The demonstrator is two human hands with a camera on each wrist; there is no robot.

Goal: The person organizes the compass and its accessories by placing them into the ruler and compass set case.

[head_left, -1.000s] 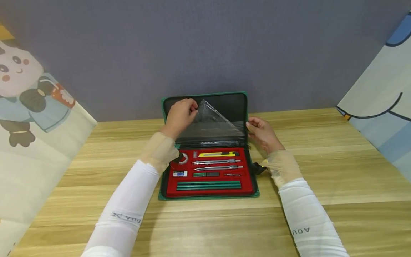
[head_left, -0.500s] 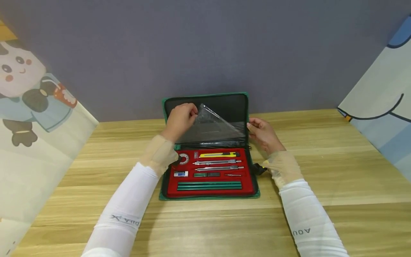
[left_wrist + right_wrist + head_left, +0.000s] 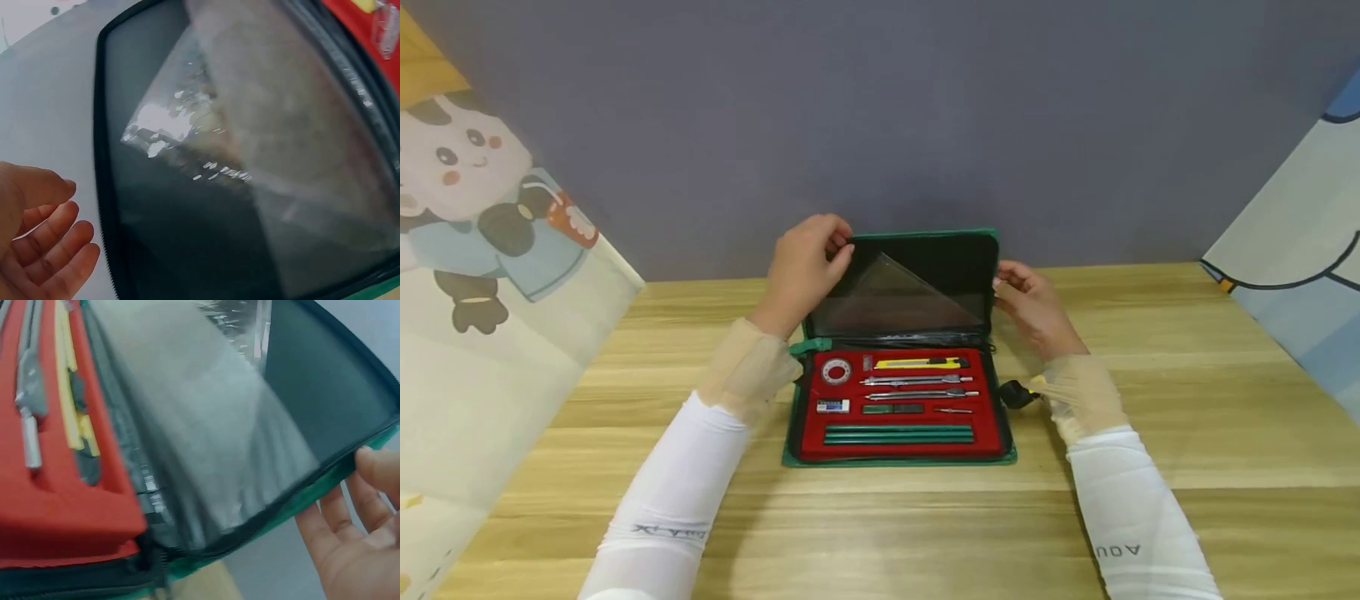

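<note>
A green zip-up drawing instrument case lies unfolded on the table, its black-lined lid raised at the back. My right hand holds the lid's right edge, thumb on the rim and fingers behind. My left hand is at the lid's upper left corner; in the left wrist view its loosely bent fingers are just off the zipper edge, holding nothing. A clear plastic pocket inside the lid has a folded corner. The red tray bears a yellow utility knife, two compasses and green pencils.
Also in the tray are a white round protractor, an eraser and a small green box. A grey partition stands right behind the case. Wood-grain tabletop spreads on both sides.
My left hand has left the plastic pocket and moved up to the lid's top left corner. The lid leans slightly more forward. My right hand stays on the right edge.
</note>
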